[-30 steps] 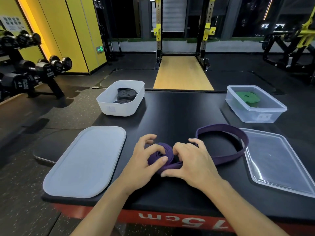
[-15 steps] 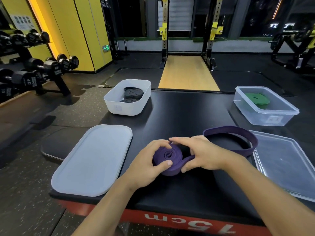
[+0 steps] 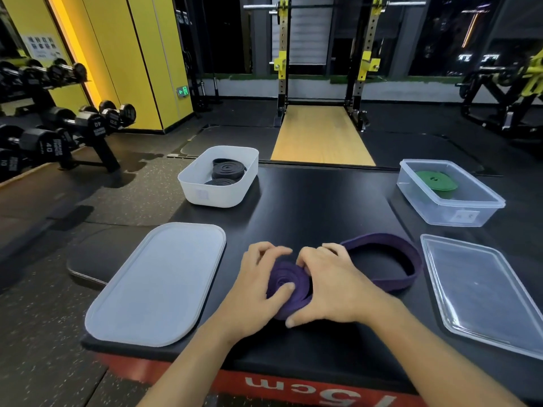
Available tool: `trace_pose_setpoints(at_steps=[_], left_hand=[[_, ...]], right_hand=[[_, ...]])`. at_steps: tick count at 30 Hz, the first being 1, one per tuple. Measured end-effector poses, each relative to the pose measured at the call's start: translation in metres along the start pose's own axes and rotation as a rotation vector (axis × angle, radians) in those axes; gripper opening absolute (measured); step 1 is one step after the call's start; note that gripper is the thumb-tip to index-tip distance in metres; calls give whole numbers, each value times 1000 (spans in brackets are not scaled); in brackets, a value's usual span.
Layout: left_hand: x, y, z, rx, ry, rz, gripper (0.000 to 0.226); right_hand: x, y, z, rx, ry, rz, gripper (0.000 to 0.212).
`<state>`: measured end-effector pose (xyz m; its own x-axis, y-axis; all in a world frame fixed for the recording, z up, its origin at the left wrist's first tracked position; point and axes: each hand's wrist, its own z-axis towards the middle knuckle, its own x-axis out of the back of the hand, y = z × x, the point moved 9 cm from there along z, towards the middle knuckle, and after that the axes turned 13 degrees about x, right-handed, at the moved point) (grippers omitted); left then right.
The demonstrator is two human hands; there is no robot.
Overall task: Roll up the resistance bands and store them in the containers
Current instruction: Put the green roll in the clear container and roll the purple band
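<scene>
- Purple band point(image 3: 289, 286) sits low in the middle of the frame on the black worktop point(image 3: 317, 207). Part of it is wound into a flat coil, and the rest trails off to the right as a loose loop standing on its edge.
- Left hand point(image 3: 252, 292) is wrapped round the left side of the coil, with the fingers curled over the top edge and the thumb pressed on the spiral face.
- Right hand point(image 3: 332, 286) is cupped over the coil's right side, fingers bent over the top and thumb down at the lower edge. So both hands have a grip on the same coil, fingertips nearly meeting above it.
- White tub point(image 3: 219, 195) is up toward the left of the worktop and has rolled black bands point(image 3: 229, 168) in it, at least two as far as I can see.
- Clear tub point(image 3: 449, 212) is over on the right, with one rolled green band point(image 3: 436, 180) inside, toward its far end.
- White lid point(image 3: 155, 286) lies flat at lower left, near the left hand.
- Clear lid point(image 3: 484, 295) lies flat at lower right, just beside the loose loop but not touching it.
- Background stuff: dumbbells point(image 3: 97, 124) on a stand along the left edge, and a yellow-and-black squat rack point(image 3: 282, 63) at top centre with a wooden platform point(image 3: 321, 136) under it.
</scene>
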<state>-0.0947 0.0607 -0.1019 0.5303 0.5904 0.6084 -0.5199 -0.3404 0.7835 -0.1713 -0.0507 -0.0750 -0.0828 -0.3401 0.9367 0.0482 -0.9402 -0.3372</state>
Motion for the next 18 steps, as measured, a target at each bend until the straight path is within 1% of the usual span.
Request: trace_pose_setpoints(at_steps=[2,3,4,6,9,12,14,18], left_hand=[[8,-4,-2,24,118,15,42],[13,-7,-2,58,162,-10,41],[15,-9,-2,87,177,-29,43],[15,-9,-2,105,149,-20,52],[14,-8,-2,112,113,-38,52],[15,-9,-2,113,105,-65,49],[16,-9,-1,105,101,-72,48],[14,-10,0,100,83,-110,49]], right_hand=[[1,1,-6,-23,77,-127,84],[0,3,-7,-34,105,-188,87],[-2,4,-7,-48,128,-220,90],[-5,5,-4,-46,132,-226,91],[-7,13,2,30,39,-161,86],[-4,28,6,93,-89,17,71],[-1,34,8,125,-110,76,64],[-5,46,9,138,-140,90,56]])
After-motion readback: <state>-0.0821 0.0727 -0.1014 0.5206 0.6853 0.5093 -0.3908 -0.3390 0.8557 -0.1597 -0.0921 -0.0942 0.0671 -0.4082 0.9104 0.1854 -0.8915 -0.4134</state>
